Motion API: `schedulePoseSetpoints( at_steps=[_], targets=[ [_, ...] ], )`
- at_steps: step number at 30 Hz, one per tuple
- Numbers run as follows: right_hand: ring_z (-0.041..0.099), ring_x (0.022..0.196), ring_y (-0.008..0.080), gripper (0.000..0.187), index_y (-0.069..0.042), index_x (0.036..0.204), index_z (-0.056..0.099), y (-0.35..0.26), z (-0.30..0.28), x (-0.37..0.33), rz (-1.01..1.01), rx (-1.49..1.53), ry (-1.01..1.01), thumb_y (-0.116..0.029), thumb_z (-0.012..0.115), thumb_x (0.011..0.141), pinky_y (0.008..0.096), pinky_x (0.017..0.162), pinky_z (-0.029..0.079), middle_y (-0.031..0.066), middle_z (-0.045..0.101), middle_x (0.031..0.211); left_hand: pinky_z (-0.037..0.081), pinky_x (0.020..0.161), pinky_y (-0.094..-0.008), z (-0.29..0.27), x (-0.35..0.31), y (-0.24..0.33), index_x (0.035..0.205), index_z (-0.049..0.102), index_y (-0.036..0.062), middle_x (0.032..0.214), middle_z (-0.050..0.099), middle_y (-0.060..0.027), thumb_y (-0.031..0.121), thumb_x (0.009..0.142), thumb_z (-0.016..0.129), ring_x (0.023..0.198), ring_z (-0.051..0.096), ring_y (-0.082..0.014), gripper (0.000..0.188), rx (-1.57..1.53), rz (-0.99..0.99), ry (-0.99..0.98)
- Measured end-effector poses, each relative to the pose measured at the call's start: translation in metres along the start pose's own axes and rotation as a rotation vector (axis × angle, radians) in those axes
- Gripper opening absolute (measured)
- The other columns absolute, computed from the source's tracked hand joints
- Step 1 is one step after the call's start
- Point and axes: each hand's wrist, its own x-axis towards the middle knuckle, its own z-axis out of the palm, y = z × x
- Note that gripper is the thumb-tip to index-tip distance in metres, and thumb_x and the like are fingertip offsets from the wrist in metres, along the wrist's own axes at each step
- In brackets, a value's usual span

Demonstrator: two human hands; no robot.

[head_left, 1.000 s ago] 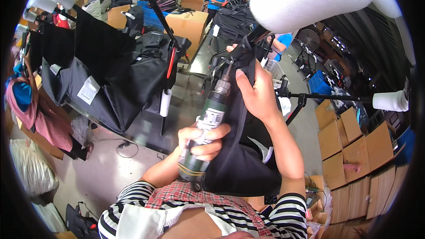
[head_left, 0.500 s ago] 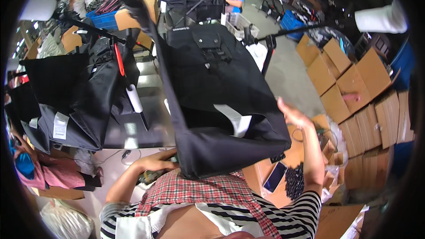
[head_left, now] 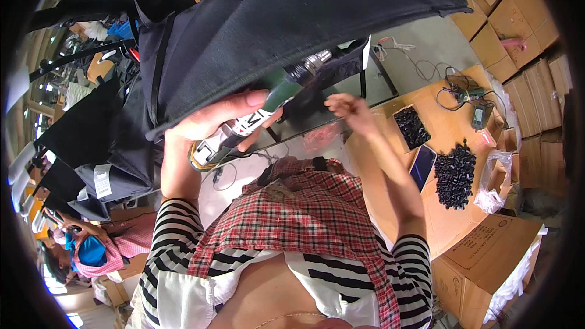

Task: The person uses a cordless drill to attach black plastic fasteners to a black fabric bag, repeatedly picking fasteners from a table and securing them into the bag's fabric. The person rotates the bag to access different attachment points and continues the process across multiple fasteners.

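Note:
My left hand [head_left: 222,116] is closed round a green and black cordless screwdriver [head_left: 280,92]. The tool's battery end lies by my wrist, and its metal nose points up and to the right, at the lower edge of a large black fabric part [head_left: 292,15]. That fabric spreads across the top of the view and hides what lies under it. My right hand [head_left: 350,111] is apart from the tool, right of its nose, with fingers curled together; anything in them is too small to make out.
At right, a cardboard-topped surface [head_left: 390,164] bears a phone [head_left: 423,167], a heap of small black parts [head_left: 455,176], a box of more parts [head_left: 412,128] and a charger with cables [head_left: 479,114]. Cartons [head_left: 518,24] stand beyond. Another person [head_left: 109,250] is at lower left.
The black fabric part has been tipped and turned, its inside no longer showing. My left hand has raised the screwdriver to its edge. My right hand has left the fabric and moved inward, fingers curled.

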Motion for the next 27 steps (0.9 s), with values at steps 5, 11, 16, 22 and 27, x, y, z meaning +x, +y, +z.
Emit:
schedulePoseSetpoints(
  at_steps=[5,11,16,22,27],
  targets=[
    [0.071,0.097,0.0246,0.027,0.002,0.118,0.065,0.022,0.100,0.034,-0.350,-0.355,0.186,-0.017,0.062,0.098,0.0295,0.088,0.053,0.0143,0.073,0.107,0.042,0.040,-0.0257,0.004,-0.002,-0.003,0.147,0.035,-0.0071,0.079,0.058,-0.0230,0.021,0.089,0.064,0.045,0.051,-0.0173,0.070,0.054,-0.013,-0.026],
    [0.068,0.086,0.0206,0.021,0.000,0.104,0.071,-0.030,0.107,0.030,-0.224,-0.060,0.348,-0.016,0.057,0.101,0.0350,0.079,0.052,0.0097,0.073,0.093,0.042,0.040,-0.0267,0.002,-0.003,0.000,0.146,0.035,-0.0079,0.079,0.057,-0.0234,0.023,0.088,0.065,0.045,0.051,-0.0189,0.073,0.074,-0.016,-0.025],
    [0.070,0.088,0.0254,0.029,0.002,0.103,0.057,-0.105,-0.069,-0.009,-0.194,0.735,0.789,-0.016,0.034,0.106,0.0368,0.081,0.056,0.0192,0.071,0.093,0.042,0.039,-0.0275,-0.021,0.004,-0.008,0.146,0.034,-0.0085,0.078,0.057,-0.0237,0.025,0.087,0.067,0.046,0.050,-0.0202,0.075,0.068,-0.011,-0.011],
    [0.050,0.068,0.0226,0.030,0.001,0.096,0.055,-0.146,-0.342,-0.131,-0.551,0.857,1.345,-0.016,0.033,0.107,0.0438,0.070,0.053,0.0067,0.051,0.077,0.040,0.039,-0.0261,-0.005,0.025,0.015,0.158,0.014,-0.0011,0.072,0.057,-0.0197,0.034,0.087,0.066,0.043,0.050,-0.0174,0.095,0.081,0.071,-0.111],
    [0.048,0.045,0.0214,0.030,0.004,0.097,0.056,-0.182,-0.399,-0.215,-0.501,0.344,1.760,-0.015,0.035,0.106,0.0401,0.045,0.047,0.0068,0.049,0.059,0.041,0.037,-0.0250,-0.015,0.032,0.017,0.158,0.013,-0.0011,0.070,0.059,-0.0170,0.039,0.088,0.067,0.040,0.052,-0.0155,0.097,0.110,0.195,-0.181]
  ],
)
